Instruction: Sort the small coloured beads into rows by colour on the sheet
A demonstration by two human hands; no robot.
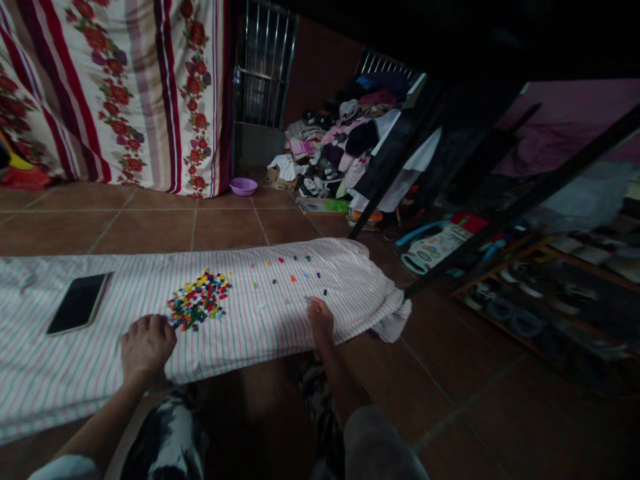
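A heap of small, many-coloured plastic pieces (197, 300) lies on a striped cloth (240, 360). Just left of its near edge, my left hand (149, 343) rests on the cloth with its fingers curled under; the fingertips are hidden. My right hand (320, 317) is closed in a pinch at the near right of the cloth. A tiny pale grey piece (307, 299) shows at its fingertips. Around it, single pieces lie spaced apart in loose rows, among them an orange piece (293, 278), a red piece (281, 260) and a black piece (325, 292).
A phone (77, 305) with a dark screen lies on the cloth at left. Beyond, a purple basin (243, 187) stands on the tiled floor beside a flowered curtain (120, 100). Piled clothes (340, 143) fill the back; a shoe rack (540, 313) stands at right, past a dark post.
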